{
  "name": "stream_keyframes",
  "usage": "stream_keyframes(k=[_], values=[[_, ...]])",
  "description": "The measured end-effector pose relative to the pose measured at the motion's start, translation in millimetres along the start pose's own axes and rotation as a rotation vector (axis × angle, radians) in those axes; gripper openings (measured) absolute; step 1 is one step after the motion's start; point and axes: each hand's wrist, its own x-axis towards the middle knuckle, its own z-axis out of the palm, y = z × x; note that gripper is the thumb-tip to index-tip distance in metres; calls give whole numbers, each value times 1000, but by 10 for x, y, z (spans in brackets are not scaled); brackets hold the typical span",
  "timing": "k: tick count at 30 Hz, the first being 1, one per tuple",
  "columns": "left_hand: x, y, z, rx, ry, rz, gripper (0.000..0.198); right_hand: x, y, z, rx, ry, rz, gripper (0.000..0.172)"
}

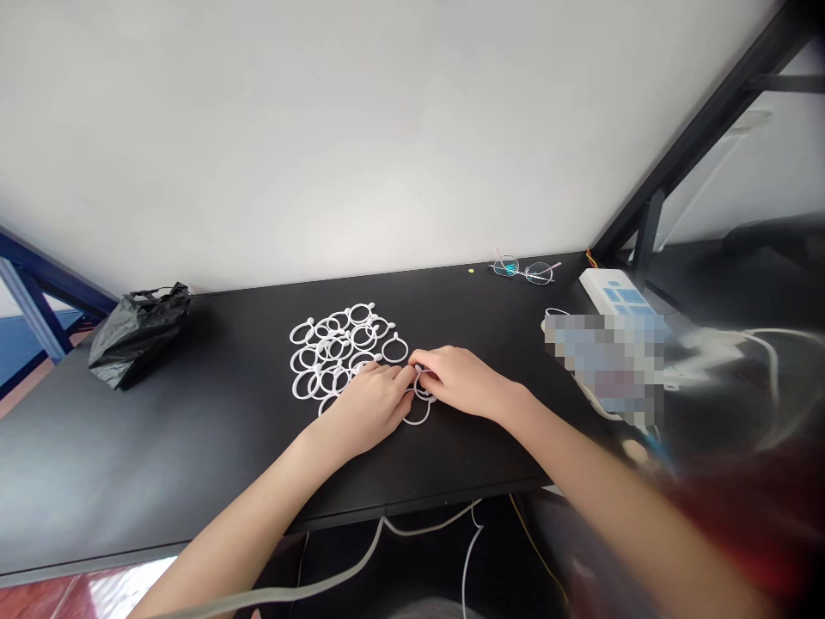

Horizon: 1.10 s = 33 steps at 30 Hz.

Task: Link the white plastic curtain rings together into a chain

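A heap of several white plastic rings lies on the black table. My left hand rests at the heap's near right edge, fingers curled and pinching a white ring. My right hand meets it from the right, fingertips closed on the same small cluster of white rings, part of which shows between and below the two hands. How the rings are joined there is hidden by my fingers.
A crumpled black plastic bag sits at the far left. A pair of glasses lies near the wall. A white power strip and white cables are at the right. A dark metal frame rises at the right corner.
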Motion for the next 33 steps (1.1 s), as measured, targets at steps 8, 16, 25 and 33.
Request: stream_keyframes(k=[8, 16, 25, 33], values=[[-2, -3, 0, -5, 15, 7, 13, -5, -11, -10, -13, -17, 13, 12], [-3, 12, -21, -18, -8, -13, 13, 5, 11, 14, 13, 1, -3, 12], [3, 13, -31, -12, -8, -10, 14, -7, -16, -9, -13, -11, 9, 12], [3, 19, -41, -15, 6, 1, 15, -16, -24, -14, -19, -11, 15, 13]])
